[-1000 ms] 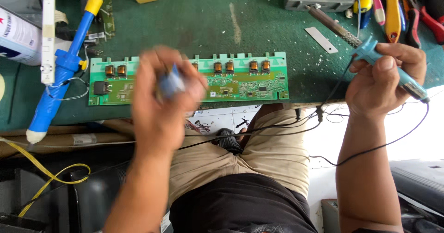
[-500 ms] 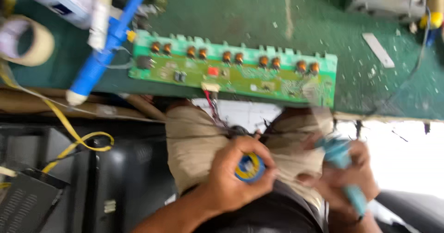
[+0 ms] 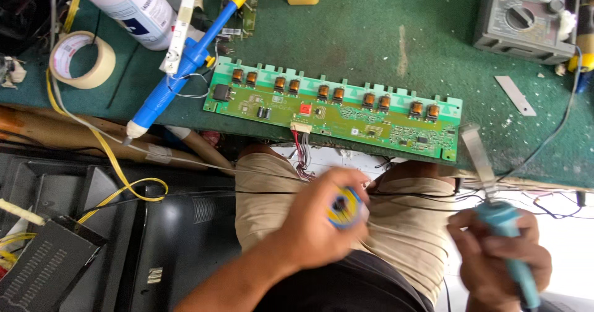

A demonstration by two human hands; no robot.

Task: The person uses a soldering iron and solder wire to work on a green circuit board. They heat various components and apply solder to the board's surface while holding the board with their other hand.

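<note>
My left hand is over my lap, closed around a small round blue and yellow tin. My right hand grips the teal handle of a soldering iron, whose metal tip points up towards the bench edge. A long green circuit board with several copper coils lies along the front edge of the green bench mat, above both hands. A small bundle of wires hangs from the board's white connector.
A blue desoldering pump with a yellow cap lies left of the board. A roll of tape and a white spray can are at the far left. A grey multimeter sits at the back right. Black casings lie below left.
Both hands have come down from the bench to my lap. The left hand carried the tin away from the board, and the right brought the soldering iron down with it.
</note>
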